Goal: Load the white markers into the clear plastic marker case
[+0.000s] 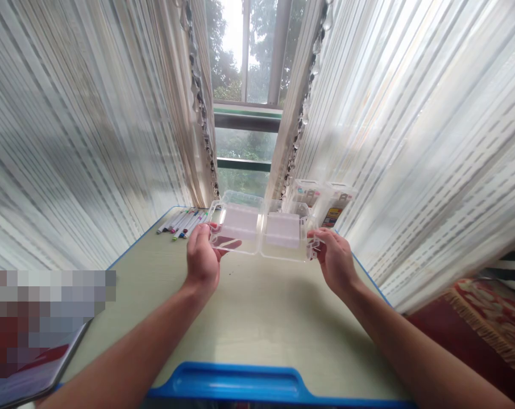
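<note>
A clear plastic box (261, 241) is held up above the table, its two halves spread open side by side and joined along the middle. My left hand (203, 258) grips the left half by its outer edge, with some fingers showing through the plastic underneath. At the other end, my right hand (335, 258) pinches the outer edge of the right half near its latch. Through the see-through walls a pale rectangular patch shows in each half; I cannot tell whether it lies inside or behind.
Several markers (183, 221) lie at the table's back left. Two clear containers (338, 201) stand at the back right, one with a coloured label. The pale green table (257, 324) has a blue rim. Curtains (394, 113) hang close behind. A dark-edged flat device (65, 358) lies front left.
</note>
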{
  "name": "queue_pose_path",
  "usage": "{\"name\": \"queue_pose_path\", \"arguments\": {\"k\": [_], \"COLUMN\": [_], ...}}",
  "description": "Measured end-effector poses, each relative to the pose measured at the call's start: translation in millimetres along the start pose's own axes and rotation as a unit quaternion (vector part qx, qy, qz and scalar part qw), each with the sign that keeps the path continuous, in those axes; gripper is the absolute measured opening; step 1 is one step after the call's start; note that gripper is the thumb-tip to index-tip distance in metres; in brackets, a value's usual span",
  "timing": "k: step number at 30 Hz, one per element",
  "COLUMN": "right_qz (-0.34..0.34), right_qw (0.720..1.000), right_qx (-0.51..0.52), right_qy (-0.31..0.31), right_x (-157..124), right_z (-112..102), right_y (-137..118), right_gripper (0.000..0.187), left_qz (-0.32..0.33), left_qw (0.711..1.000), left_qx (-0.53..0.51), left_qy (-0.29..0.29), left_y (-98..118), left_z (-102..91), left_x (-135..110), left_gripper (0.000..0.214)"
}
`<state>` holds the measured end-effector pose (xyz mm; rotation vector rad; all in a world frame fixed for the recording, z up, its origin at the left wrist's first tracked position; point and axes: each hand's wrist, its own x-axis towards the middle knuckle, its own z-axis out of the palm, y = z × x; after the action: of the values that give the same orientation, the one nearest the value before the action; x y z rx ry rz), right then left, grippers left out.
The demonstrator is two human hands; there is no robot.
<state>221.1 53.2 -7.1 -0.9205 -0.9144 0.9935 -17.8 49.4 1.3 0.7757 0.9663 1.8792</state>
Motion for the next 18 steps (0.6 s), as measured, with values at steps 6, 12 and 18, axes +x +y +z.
{"name": "queue_pose_path", "arguments": {"k": [6, 12, 18], "right_qz": [0.028, 0.035, 0.044], "right_qw": [0.999, 0.999, 0.999], "right_qx": [-0.018, -0.024, -0.031], "right_qy": [-0.007, -0.006, -0.006], "right_x": [4, 5, 8], "right_z": [-3, -4, -9], "right_y": [3, 3, 8], "right_gripper": [0.019, 0.02, 0.028], "left_qz": [-0.036, -0.076, -0.09], "left_qw": [0.999, 0.997, 0.996], "left_qx": [0.001, 0.006, 0.012], "left_qy": [0.01, -0.004, -0.005], "left_y": [3, 8, 11], "left_z": [0.9, 1.9, 3.7], "left_x": [2, 2, 0], "left_gripper": [0.014, 0.024, 0.028]}}
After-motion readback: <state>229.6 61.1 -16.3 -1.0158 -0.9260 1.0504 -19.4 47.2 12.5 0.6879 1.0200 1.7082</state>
